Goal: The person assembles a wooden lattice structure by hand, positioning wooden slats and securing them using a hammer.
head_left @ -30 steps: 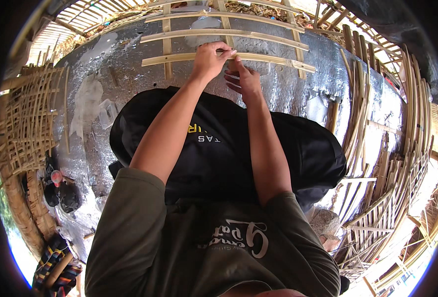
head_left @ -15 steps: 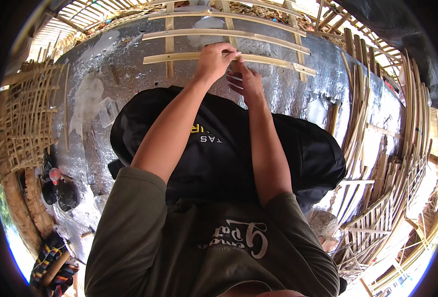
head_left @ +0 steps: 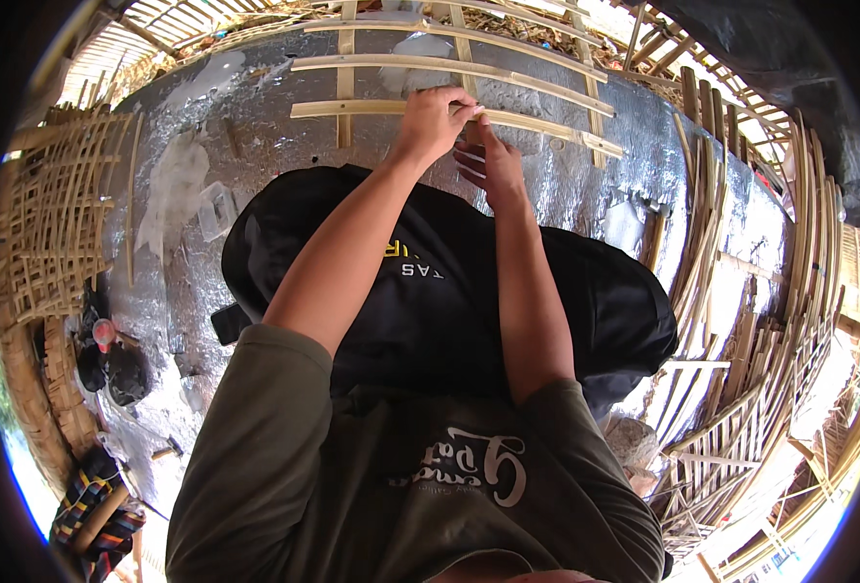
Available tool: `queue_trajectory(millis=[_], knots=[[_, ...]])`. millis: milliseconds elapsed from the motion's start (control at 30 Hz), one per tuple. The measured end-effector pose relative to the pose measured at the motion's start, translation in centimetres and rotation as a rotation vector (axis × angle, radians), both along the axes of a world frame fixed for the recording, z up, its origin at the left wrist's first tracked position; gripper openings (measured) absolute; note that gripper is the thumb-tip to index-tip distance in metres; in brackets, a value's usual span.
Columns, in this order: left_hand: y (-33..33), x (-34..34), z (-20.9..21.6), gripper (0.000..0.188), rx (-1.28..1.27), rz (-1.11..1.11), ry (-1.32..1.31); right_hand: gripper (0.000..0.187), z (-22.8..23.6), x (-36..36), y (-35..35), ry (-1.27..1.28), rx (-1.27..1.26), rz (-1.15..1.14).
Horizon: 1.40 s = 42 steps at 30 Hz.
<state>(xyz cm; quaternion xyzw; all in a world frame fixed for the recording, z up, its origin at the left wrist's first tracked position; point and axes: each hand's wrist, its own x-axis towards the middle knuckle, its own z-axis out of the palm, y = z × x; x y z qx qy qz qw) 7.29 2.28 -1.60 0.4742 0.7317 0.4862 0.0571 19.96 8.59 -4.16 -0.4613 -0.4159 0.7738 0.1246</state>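
Bamboo slat (head_left: 537, 124) pinched under left hand (head_left: 435, 121) fingers (head_left: 471, 109).

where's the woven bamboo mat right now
In the head view, the woven bamboo mat lies at the far left, beside the silver foil sheet, left of the black bag.

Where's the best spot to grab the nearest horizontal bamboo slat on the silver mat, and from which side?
Take the nearest bamboo slat on its bare right-hand stretch, pinching across its narrow width from above. It lies flat on the silver mat, so only the top face and the thin edges are exposed. The left hand and right hand already crowd the middle, where a vertical slat crosses.
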Motion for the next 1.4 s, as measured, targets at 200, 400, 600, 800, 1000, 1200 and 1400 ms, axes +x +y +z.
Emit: queue_trajectory(millis=[200, 400, 600, 800, 1000, 1200, 1400], knots=[[0.0, 0.2, 0.0, 0.015, -0.035, 0.013, -0.008, 0.063, 0.3, 0.2, 0.1, -0.002, -0.004, 0.011], [-0.1, 0.0, -0.3, 0.016, -0.029, 0.009, -0.016, 0.063, 0.7, 0.1, -0.1, -0.014, 0.017, 0.016], [0.2, 0.1, 0.1, 0.016, -0.023, 0.007, 0.027, 0.064, 1.3, 0.5, -0.1, -0.039, 0.037, -0.01], [0.3, 0.4, -0.2, 0.016, -0.024, 0.002, 0.012, 0.077, 9.5, 8.8, 5.5, -0.697, 0.961, 0.739], [0.0, -0.5, -0.7, 0.017, 0.0, 0.025, 0.001, 0.047, 22.9, 17.5, 9.2, -0.422, 0.771, -0.004], [0.4, 0.3, 0.2, 0.017, -0.132, 0.036, -0.005, 0.05, 8.6, 31.4, 21.4, -0.987, 0.576, 0.143], [0.1, -0.1, -0.2, 0.016, -0.003, 0.026, -0.012, 0.041, -4.5, 40.0, 17.8, -1.048, 1.054, 0.587]])
